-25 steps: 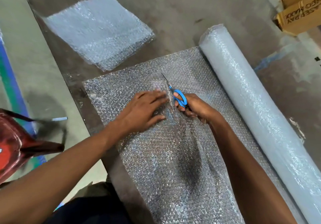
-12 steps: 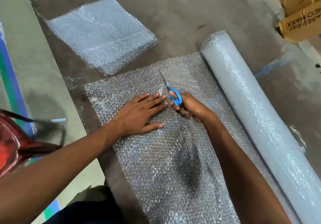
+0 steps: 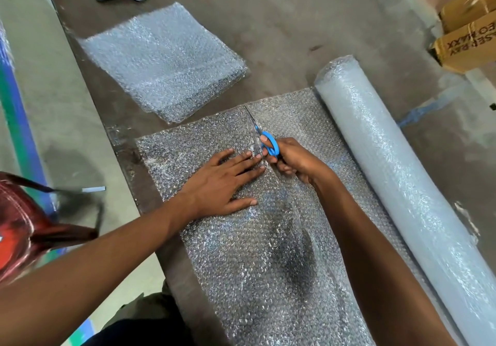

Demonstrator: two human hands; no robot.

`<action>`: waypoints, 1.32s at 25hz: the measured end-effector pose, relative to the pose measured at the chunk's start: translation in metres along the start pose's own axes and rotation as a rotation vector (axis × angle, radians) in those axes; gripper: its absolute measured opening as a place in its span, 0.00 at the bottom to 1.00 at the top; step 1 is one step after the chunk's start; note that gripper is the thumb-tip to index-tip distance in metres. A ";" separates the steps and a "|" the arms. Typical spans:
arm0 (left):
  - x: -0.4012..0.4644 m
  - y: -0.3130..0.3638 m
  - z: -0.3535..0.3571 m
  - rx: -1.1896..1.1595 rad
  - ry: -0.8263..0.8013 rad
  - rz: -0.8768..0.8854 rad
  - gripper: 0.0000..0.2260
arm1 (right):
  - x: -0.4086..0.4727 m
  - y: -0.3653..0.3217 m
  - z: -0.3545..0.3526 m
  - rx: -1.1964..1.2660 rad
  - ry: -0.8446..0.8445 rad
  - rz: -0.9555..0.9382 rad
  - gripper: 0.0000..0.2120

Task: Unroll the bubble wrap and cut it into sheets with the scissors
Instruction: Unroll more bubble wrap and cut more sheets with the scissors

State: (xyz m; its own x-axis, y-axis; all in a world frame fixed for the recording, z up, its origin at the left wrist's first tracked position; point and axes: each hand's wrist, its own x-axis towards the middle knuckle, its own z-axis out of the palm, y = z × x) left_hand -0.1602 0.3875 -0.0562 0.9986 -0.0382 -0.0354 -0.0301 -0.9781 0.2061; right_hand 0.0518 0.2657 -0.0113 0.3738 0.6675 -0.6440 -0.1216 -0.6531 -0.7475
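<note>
Bubble wrap sheet (image 3: 241,251) unrolled on tabletop (image 3: 268,23), mid-cut.
Left hand (image 3: 222,184) flat, fingers straight, pressing sheet; right hand (image 3: 292,161) grips blue scissors (image 3: 268,141) in the slit. One roll (image 3: 397,171) at right, one stack of cut sheets (image 3: 166,58) further back, two cardboard boxes (image 3: 467,34) far right, contents hidden.

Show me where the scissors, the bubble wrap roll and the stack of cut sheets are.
scissors (image 3: 269,143): head view, on the blue handle loop.
bubble wrap roll (image 3: 381,157): head view, middle of the rolled part.
stack of cut sheets (image 3: 163,61): head view, centre of the top sheet.
</note>
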 end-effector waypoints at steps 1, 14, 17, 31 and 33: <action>0.000 0.000 0.000 0.001 0.001 0.001 0.36 | 0.002 -0.001 0.000 -0.008 -0.002 -0.003 0.20; 0.001 -0.001 0.004 -0.034 -0.008 0.000 0.36 | 0.017 -0.013 -0.007 -0.022 -0.011 0.006 0.18; 0.001 -0.001 0.006 -0.032 -0.003 0.004 0.37 | 0.016 -0.017 -0.006 -0.033 0.022 -0.006 0.16; 0.003 -0.004 -0.006 -0.043 -0.060 -0.013 0.39 | -0.127 0.052 0.040 -0.182 0.330 -0.023 0.13; 0.001 -0.005 -0.009 -0.029 -0.060 -0.059 0.41 | -0.154 0.079 0.058 -0.151 0.395 -0.066 0.12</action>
State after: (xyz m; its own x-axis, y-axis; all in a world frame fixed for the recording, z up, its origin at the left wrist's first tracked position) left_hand -0.1591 0.3942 -0.0487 0.9943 0.0062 -0.1066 0.0307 -0.9726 0.2303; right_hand -0.0689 0.1327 0.0194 0.7033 0.5403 -0.4620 0.0390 -0.6782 -0.7338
